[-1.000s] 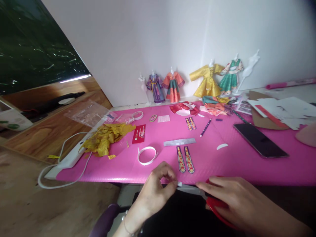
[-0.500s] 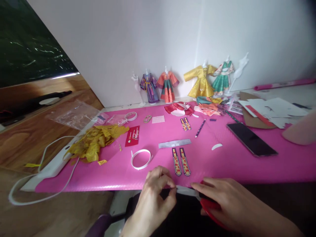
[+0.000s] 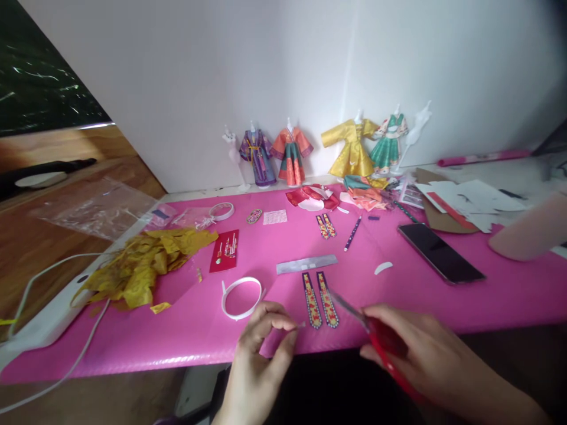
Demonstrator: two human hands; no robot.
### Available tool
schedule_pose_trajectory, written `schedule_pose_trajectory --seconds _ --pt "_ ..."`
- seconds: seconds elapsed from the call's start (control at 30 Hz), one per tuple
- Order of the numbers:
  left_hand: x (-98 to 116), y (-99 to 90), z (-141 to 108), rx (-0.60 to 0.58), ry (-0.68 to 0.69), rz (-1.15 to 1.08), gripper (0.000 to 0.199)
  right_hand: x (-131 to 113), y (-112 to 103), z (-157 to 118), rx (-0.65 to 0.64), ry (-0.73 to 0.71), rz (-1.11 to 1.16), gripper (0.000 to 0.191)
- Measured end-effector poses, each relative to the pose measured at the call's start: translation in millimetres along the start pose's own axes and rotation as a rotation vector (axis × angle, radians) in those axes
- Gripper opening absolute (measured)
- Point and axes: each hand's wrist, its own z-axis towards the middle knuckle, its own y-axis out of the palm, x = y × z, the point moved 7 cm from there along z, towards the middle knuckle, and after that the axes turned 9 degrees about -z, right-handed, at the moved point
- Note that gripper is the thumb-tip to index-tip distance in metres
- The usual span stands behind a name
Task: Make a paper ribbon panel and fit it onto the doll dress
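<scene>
Near the table's front edge, my left hand (image 3: pixel 266 354) pinches a tiny pale piece (image 3: pixel 302 325) between thumb and forefinger. Red-handled scissors (image 3: pixel 384 348) are in my right hand (image 3: pixel 416 354), their blades pointing up and left. The blade tip lies over the right one of two patterned yellow strips with dark borders (image 3: pixel 326 301). Behind these strips rests a flat grey-white strip (image 3: pixel 306 264). A white ring-shaped band (image 3: pixel 243 299) lies just beyond my left hand.
Mustard cloth (image 3: pixel 146 265), a red card (image 3: pixel 224 251) and a white power strip (image 3: pixel 53 316) are at the left. A phone (image 3: pixel 438 252) and paper scraps (image 3: pixel 469 198) lie at the right. Small dressed dolls' forms (image 3: pixel 290 154) stand by the wall, near a pencil (image 3: pixel 352 234).
My hands have moved apart. The scissors have come up over the table with their blades now visible, and my left hand has shifted slightly left. The whole view has shifted a little.
</scene>
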Motion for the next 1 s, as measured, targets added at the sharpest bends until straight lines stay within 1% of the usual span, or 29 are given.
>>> schedule_pose_trajectory --seconds 0.1,0.13,0.17,0.23,0.27,0.33,0.37,0.43,0.5,0.6,0.67,0.73,0.8,0.83,0.87,0.9,0.93,0.97,1.0 --pt "-12 -5.7 4 0.027 -0.082 -0.087 0.01 24 -22 7 0.132 0.097 -0.139 0.037" --pt "-16 -6.6 4 0.027 -0.134 -0.123 0.01 34 -28 10 0.179 0.132 -0.212 0.039" --pt "-22 -6.6 4 0.019 -0.199 -0.168 0.01 46 -31 15 0.188 0.172 -0.296 0.039" --pt "-33 -5.5 1 0.007 -0.356 -0.282 0.016 73 -30 25 0.127 0.289 -0.438 0.039" --pt "-38 -4.0 -1 0.0 -0.432 -0.354 0.02 87 -26 30 0.073 0.346 -0.466 0.039" --pt "-45 0.0 -5 -0.009 -0.545 -0.515 0.026 114 -16 38 -0.052 0.474 -0.463 0.038" --pt "-46 2.5 -6 -0.016 -0.581 -0.594 0.028 125 -10 41 -0.113 0.524 -0.458 0.04" --pt "-47 7.7 -6 -0.037 -0.618 -0.73 0.03 138 1 45 -0.192 0.57 -0.439 0.045" --pt "-46 11.5 -4 -0.05 -0.62 -0.828 0.029 146 8 49 -0.23 0.572 -0.42 0.048" --pt "-44 15.0 0 -0.063 -0.612 -0.909 0.024 153 14 53 -0.239 0.517 -0.36 0.039" --pt "-45 16.7 0 -0.07 -0.613 -0.928 0.022 155 16 56 -0.247 0.451 -0.289 0.03" --pt "-46 18.3 0 -0.083 -0.611 -0.924 0.021 154 14 57 -0.264 0.41 -0.23 0.027" --pt "-46 20.1 0 -0.099 -0.611 -0.9 0.019 146 7 57 -0.243 0.424 -0.214 0.026" --pt "-46 21.1 0 -0.108 -0.611 -0.883 0.017 137 1 58 -0.198 0.437 -0.208 0.026" --pt "-45 22.3 0 -0.12 -0.611 -0.865 0.016 126 -5 59 -0.143 0.453 -0.193 0.023" --pt "-45 23.4 0 -0.128 -0.613 -0.844 0.015 108 -10 62 -0.096 0.43 -0.124 0.021" --pt "-44 24.4 1 -0.137 -0.615 -0.819 0.015 88 -12 66 -0.062 0.381 0.006 0.021" --pt "-43 25.7 2 -0.15 -0.615 -0.793 0.015 65 -13 70 -0.059 0.32 0.146 0.022" --pt "-42 27.0 2 -0.166 -0.616 -0.768 0.016 43 -11 75 -0.087 0.253 0.273 0.02"
